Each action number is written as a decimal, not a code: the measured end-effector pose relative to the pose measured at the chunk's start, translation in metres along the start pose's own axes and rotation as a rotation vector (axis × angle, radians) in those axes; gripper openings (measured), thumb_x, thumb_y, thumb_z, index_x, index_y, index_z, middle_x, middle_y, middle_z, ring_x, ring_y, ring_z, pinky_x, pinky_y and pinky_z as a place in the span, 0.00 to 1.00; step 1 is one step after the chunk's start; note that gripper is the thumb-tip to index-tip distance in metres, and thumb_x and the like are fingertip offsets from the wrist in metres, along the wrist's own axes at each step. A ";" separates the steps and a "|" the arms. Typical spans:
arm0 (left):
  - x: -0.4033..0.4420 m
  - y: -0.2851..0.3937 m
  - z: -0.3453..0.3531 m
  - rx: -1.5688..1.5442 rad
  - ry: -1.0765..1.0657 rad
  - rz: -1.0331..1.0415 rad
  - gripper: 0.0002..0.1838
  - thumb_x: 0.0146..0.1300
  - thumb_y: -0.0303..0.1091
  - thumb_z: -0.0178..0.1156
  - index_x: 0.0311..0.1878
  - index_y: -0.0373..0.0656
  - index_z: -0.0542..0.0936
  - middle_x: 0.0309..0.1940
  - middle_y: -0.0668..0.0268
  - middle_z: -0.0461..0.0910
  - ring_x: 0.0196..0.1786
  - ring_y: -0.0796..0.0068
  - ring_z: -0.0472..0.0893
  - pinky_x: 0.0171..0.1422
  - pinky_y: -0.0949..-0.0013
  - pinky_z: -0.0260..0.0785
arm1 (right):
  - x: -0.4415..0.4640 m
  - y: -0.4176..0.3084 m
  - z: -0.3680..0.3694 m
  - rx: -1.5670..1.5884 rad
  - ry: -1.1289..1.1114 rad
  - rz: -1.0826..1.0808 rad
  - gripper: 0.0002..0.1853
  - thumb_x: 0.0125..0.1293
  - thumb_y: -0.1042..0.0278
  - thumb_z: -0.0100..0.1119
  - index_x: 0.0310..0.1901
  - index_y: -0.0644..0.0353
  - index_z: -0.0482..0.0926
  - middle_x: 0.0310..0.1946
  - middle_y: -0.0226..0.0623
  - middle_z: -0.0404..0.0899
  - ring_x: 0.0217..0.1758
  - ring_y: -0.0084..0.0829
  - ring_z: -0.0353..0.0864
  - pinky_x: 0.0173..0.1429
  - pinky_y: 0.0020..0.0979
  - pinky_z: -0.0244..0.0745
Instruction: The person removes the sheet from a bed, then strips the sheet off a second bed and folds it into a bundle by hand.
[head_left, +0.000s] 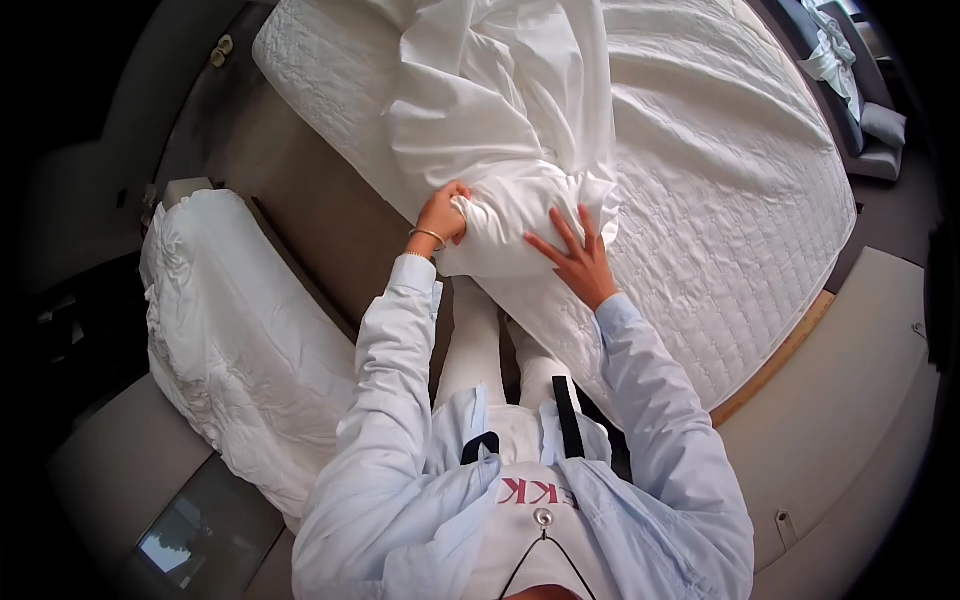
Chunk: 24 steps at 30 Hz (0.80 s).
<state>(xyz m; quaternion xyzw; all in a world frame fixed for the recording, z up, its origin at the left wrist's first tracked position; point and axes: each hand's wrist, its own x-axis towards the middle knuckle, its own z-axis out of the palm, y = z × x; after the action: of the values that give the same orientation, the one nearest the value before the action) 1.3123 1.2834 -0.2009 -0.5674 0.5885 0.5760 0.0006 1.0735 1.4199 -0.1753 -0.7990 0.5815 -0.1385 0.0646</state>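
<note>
A smooth white cloth [500,110] lies in folds over the quilted white mattress [720,240], its near end bunched at the mattress edge in front of me. My left hand [440,217], with a bracelet at the wrist, is closed on the left side of this bunched end. On the right side of the bundle, my right hand [578,252] rests with its fingers spread on the fabric. The underside of the bundle is hidden.
At the left, a rumpled white cover [240,320] lies over a long piece of furniture. A grey sofa [870,160] with a pillow [884,125] stands at the upper right. A beige headboard [840,370] is at the right. Slippers [221,50] lie at the upper left.
</note>
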 end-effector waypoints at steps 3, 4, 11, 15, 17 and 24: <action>-0.014 -0.031 0.008 0.034 0.696 0.353 0.22 0.34 0.19 0.55 0.39 0.41 0.69 0.35 0.64 0.72 0.42 0.67 0.72 0.45 0.64 0.68 | 0.052 0.009 -0.012 0.084 -0.050 0.033 0.49 0.33 0.74 0.67 0.60 0.20 0.60 0.66 0.25 0.54 0.64 0.44 0.57 0.49 0.38 0.74; -0.033 -0.025 0.011 -0.008 0.782 0.357 0.23 0.38 0.20 0.55 0.43 0.40 0.68 0.39 0.63 0.71 0.47 0.66 0.71 0.52 0.64 0.63 | 0.063 0.013 -0.013 0.139 -0.068 0.089 0.55 0.26 0.72 0.72 0.60 0.20 0.59 0.65 0.24 0.55 0.63 0.45 0.59 0.51 0.36 0.74; -0.151 0.161 -0.065 -0.883 0.403 1.285 0.13 0.55 0.42 0.58 0.32 0.42 0.71 0.35 0.65 0.75 0.41 0.67 0.74 0.44 0.60 0.67 | 0.112 0.059 -0.013 0.234 -0.392 0.250 0.57 0.26 0.72 0.74 0.62 0.21 0.56 0.64 0.28 0.56 0.59 0.47 0.63 0.55 0.40 0.73; -0.181 0.222 -0.139 -1.311 -0.049 0.909 0.06 0.53 0.33 0.60 0.30 0.55 0.71 0.31 0.79 0.70 0.35 0.77 0.66 0.40 0.72 0.61 | 0.127 0.050 -0.014 0.227 -0.473 0.297 0.58 0.25 0.74 0.74 0.62 0.22 0.56 0.65 0.29 0.54 0.60 0.48 0.61 0.57 0.41 0.71; -0.168 0.228 -0.160 -1.373 -0.144 0.860 0.09 0.52 0.33 0.60 0.30 0.55 0.68 0.32 0.81 0.70 0.34 0.78 0.64 0.39 0.70 0.59 | 0.130 0.046 -0.014 0.207 -0.480 0.333 0.58 0.24 0.75 0.73 0.62 0.24 0.57 0.66 0.29 0.54 0.60 0.47 0.61 0.57 0.40 0.71; -0.127 0.227 -0.203 -1.415 -0.115 0.797 0.08 0.51 0.29 0.58 0.28 0.55 0.69 0.33 0.81 0.70 0.36 0.78 0.64 0.41 0.71 0.58 | 0.134 0.039 -0.016 0.230 -0.482 0.403 0.55 0.23 0.78 0.71 0.61 0.29 0.62 0.65 0.29 0.55 0.61 0.43 0.61 0.60 0.39 0.68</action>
<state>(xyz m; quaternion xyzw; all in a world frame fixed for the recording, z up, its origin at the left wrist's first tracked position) 1.3384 1.1606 0.1038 -0.1507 0.2422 0.7967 -0.5329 1.0711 1.2816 -0.1509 -0.6652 0.6765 0.0053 0.3160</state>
